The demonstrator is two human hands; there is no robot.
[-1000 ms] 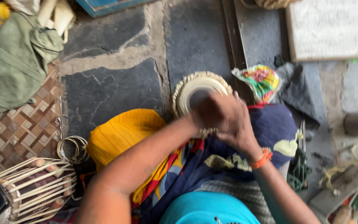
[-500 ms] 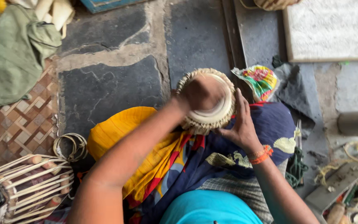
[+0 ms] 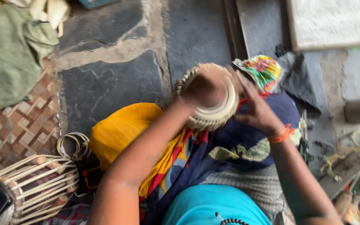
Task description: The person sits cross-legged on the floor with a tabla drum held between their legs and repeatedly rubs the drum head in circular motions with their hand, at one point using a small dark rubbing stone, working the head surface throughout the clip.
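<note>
A seated person works a small drum [image 3: 213, 110] held over the lap, above the stone floor [image 3: 105, 83]. The drum, ringed at its rim with pale braided lacing, sits tilted with its head facing up and slightly away from the person, its axis running from the lap toward the floor ahead. The left hand [image 3: 205, 85] lies directly on top of the drum head, curled into a loose fist and pressing down on the skin; motion blur hides whether it grips anything. The right hand [image 3: 257, 110] stands just beside the drum's right flank, fingers spread and laid against the shell to steady it, not closed around it. Of the two, the left hand covers the head while the right braces from the side. A yellow cloth [image 3: 126, 133] drapes the left knee, and a multicoloured pouch [image 3: 263, 71] lies on the floor just beyond the drum. At lower left stands a second, larger drum [image 3: 34, 183] laced with pale straps and wooden pegs, well apart from both hands.
</note>
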